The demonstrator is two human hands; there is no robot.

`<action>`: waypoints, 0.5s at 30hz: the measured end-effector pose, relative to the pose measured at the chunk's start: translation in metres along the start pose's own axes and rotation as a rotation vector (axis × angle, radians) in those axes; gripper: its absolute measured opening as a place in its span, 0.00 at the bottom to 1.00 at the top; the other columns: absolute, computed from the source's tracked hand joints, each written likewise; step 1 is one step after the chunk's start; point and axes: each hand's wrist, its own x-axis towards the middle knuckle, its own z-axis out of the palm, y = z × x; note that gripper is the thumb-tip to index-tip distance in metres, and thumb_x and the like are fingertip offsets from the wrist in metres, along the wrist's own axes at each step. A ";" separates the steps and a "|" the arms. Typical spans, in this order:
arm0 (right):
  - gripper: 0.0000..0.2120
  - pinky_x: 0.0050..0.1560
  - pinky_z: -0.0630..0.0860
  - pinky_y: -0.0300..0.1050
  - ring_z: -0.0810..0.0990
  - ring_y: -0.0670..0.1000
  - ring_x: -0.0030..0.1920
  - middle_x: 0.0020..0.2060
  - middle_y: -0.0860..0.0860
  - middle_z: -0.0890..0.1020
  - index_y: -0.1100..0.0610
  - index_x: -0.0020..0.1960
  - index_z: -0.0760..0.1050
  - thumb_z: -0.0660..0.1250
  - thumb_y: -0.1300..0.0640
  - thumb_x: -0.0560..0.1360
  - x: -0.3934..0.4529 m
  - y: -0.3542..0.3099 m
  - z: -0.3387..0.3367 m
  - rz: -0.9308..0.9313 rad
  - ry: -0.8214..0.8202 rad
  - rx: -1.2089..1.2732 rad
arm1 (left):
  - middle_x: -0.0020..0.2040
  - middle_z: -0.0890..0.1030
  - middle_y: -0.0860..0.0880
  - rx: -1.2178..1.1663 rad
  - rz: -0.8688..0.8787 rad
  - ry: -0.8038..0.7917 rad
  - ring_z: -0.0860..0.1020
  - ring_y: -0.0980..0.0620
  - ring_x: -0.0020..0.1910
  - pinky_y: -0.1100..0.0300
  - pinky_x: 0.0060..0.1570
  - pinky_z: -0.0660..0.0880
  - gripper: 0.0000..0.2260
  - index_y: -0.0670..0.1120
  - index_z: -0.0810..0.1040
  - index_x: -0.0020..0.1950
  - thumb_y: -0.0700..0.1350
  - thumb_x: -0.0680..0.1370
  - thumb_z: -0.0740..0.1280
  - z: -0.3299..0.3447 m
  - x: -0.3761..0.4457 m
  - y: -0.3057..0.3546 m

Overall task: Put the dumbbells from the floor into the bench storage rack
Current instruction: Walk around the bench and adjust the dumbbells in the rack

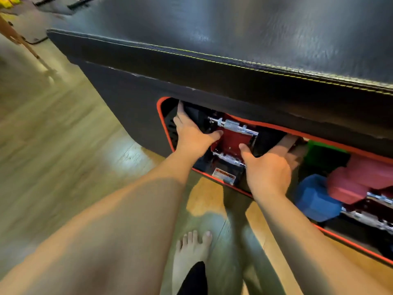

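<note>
Both hands, left hand and right hand, reach spread-fingered into the bench storage rack, seating black dumbbells just beyond the fingertips, grip unclear; next: release, withdraw clear of blue dumbbell alongside.

Bench rack holds blue dumbbell, pink dumbbell, chrome handles.

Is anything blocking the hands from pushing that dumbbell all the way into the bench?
Nothing visible blocks it. The left hand and right hand already hold the black dumbbells on their red cradle inside the storage opening. The blue dumbbell and pink dumbbell sit off to the right, apart.
</note>
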 end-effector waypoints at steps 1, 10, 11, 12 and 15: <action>0.46 0.50 0.79 0.55 0.78 0.65 0.53 0.50 0.63 0.82 0.62 0.55 0.73 0.50 0.22 0.64 0.001 0.000 0.003 0.010 0.011 -0.018 | 0.69 0.61 0.47 -0.009 -0.003 0.040 0.62 0.49 0.72 0.54 0.72 0.62 0.56 0.46 0.50 0.77 0.48 0.59 0.82 0.004 0.000 0.000; 0.49 0.67 0.69 0.59 0.59 0.65 0.73 0.74 0.64 0.59 0.56 0.75 0.53 0.72 0.36 0.65 0.010 -0.001 -0.001 -0.004 0.135 0.096 | 0.67 0.60 0.48 -0.061 0.007 0.161 0.62 0.53 0.69 0.65 0.66 0.58 0.48 0.44 0.50 0.78 0.42 0.67 0.78 0.020 0.001 -0.007; 0.49 0.69 0.67 0.59 0.60 0.65 0.73 0.73 0.64 0.60 0.56 0.74 0.54 0.72 0.36 0.64 0.009 -0.003 -0.002 0.004 0.124 0.100 | 0.67 0.60 0.48 -0.050 0.006 0.153 0.61 0.54 0.69 0.66 0.65 0.57 0.48 0.45 0.49 0.78 0.42 0.68 0.77 0.020 0.001 -0.007; 0.47 0.70 0.65 0.57 0.59 0.65 0.73 0.73 0.64 0.61 0.58 0.73 0.56 0.73 0.37 0.65 0.008 -0.004 -0.004 0.010 0.103 0.102 | 0.67 0.60 0.49 -0.042 0.011 0.150 0.61 0.53 0.69 0.67 0.65 0.56 0.48 0.45 0.49 0.78 0.43 0.68 0.77 0.019 0.001 -0.007; 0.37 0.69 0.59 0.53 0.58 0.64 0.74 0.72 0.65 0.62 0.64 0.69 0.63 0.72 0.43 0.71 0.005 -0.006 -0.012 -0.001 0.051 0.124 | 0.67 0.60 0.48 -0.029 0.039 0.140 0.61 0.51 0.71 0.66 0.66 0.56 0.48 0.44 0.49 0.78 0.44 0.68 0.77 0.019 0.001 -0.011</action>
